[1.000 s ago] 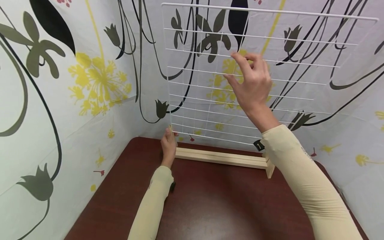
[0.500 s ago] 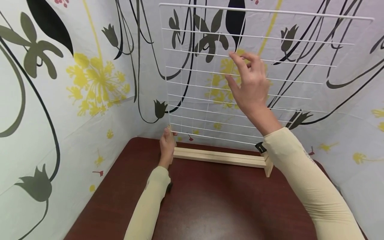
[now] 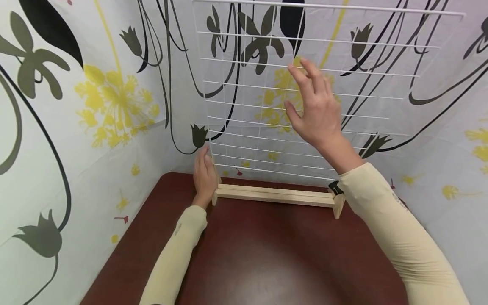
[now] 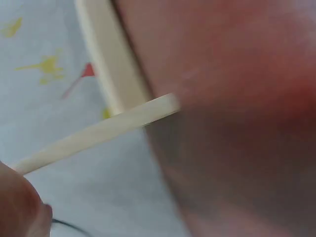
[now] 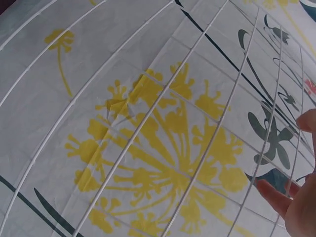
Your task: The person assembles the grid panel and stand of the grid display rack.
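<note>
A white wire grid (image 3: 381, 9) stands upright at the back, just above a pale wooden base (image 3: 274, 195) made of a long rail with end pieces. My left hand (image 3: 204, 176) is beside the left end piece, fingers extended upward, along the grid's lower left corner. In the left wrist view part of that hand (image 4: 22, 210) shows near the tip of a narrow wooden piece (image 4: 98, 131). My right hand (image 3: 318, 106) is raised in front of the grid, fingers spread and slightly bent. Whether its fingertips touch the wires cannot be told. The right wrist view shows thumb and fingers (image 5: 274, 197) close to them.
The base rests at the far side of a dark red-brown table (image 3: 267, 254). A patterned cloth wall (image 3: 126, 178) with flowers rises behind and at the left. A small black piece (image 3: 335, 186) shows by the right sleeve and the right end piece (image 3: 338, 206).
My left hand has let go of the left wooden end piece and straightened its fingers, moving slightly left and up. The right hand's fingers have spread. The view has shifted slightly.
</note>
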Demonstrator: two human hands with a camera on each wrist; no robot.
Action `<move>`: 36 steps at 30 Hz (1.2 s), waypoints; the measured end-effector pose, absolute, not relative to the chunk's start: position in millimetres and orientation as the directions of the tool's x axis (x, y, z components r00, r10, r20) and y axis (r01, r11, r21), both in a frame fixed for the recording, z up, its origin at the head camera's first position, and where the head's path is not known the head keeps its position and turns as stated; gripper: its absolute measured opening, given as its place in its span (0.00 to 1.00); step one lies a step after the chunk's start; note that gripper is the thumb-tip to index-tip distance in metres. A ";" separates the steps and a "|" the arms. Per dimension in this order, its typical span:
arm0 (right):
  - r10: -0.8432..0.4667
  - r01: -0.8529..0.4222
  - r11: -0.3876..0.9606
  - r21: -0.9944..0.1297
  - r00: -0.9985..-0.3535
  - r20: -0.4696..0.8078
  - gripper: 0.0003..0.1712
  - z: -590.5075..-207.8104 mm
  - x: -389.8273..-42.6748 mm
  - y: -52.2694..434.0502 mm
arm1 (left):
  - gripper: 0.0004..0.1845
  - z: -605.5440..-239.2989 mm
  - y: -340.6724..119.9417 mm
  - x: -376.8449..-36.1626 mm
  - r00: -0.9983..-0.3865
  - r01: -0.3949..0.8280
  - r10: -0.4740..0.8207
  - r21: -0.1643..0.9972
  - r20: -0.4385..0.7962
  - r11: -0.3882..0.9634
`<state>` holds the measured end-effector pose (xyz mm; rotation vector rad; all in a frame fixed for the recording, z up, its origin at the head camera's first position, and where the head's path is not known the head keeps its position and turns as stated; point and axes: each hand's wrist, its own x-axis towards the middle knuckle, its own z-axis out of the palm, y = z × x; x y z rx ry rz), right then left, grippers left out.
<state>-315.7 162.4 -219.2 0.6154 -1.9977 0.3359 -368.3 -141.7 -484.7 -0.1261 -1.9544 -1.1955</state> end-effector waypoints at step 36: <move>0.048 -0.663 0.745 -0.079 -0.064 0.997 0.24 -229.4 -291.3 226.2 | 0.21 -281.0 -107.8 -382.9 -0.709 0.691 -0.370 0.698 0.601 -0.188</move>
